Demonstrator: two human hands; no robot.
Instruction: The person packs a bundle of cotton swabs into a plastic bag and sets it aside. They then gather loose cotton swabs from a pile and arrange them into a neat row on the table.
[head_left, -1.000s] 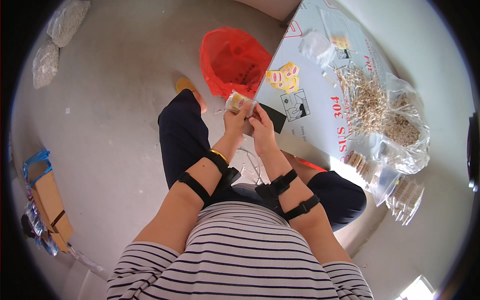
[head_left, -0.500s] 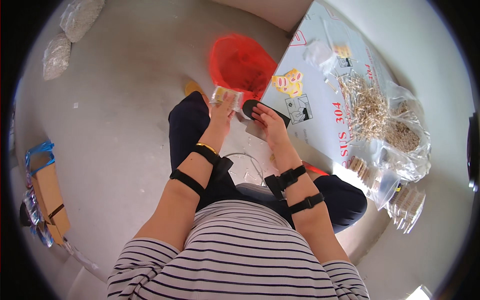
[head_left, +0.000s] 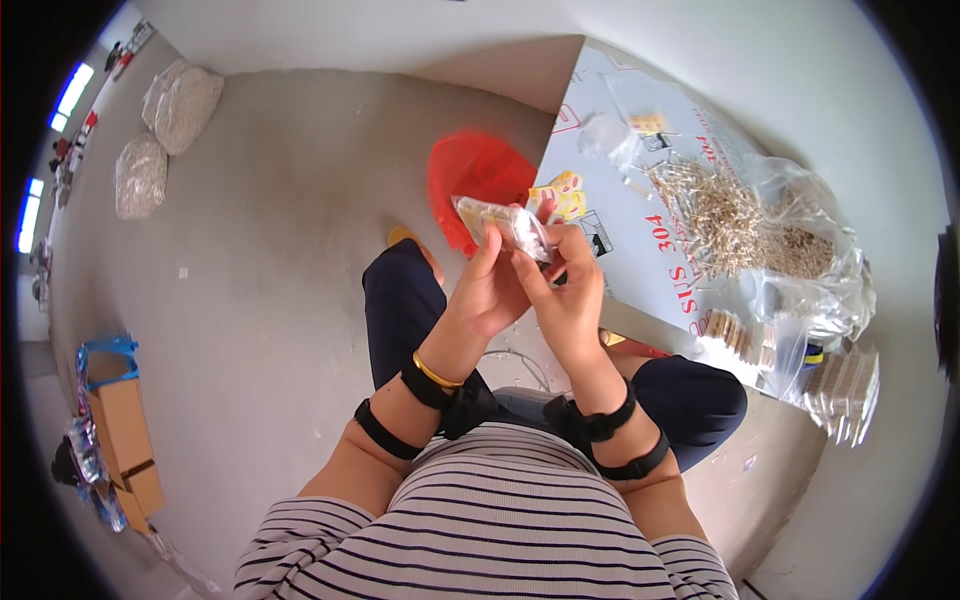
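Both my hands are raised in front of me over my knees, holding one small clear plastic bag (head_left: 500,222) with pale small parts inside. My left hand (head_left: 486,290) pinches the bag's lower edge from the left. My right hand (head_left: 565,290) grips its right end with the fingers curled over it. The bag lies roughly level, in front of a red bucket (head_left: 470,180) on the floor. Black straps sit on both forearms, and a yellow band circles my left wrist.
A tilted grey board (head_left: 640,200) at the right carries a heap of thin pale sticks (head_left: 720,215), a clear bag of them (head_left: 810,260) and small packets. Two filled sacks (head_left: 165,130) lie far left; cardboard boxes (head_left: 120,440) stand at the lower left.
My hands came back together and rose toward me with the small bag. One second ago they worked low by the board's edge; half a second ago they were apart, the left holding the bag.
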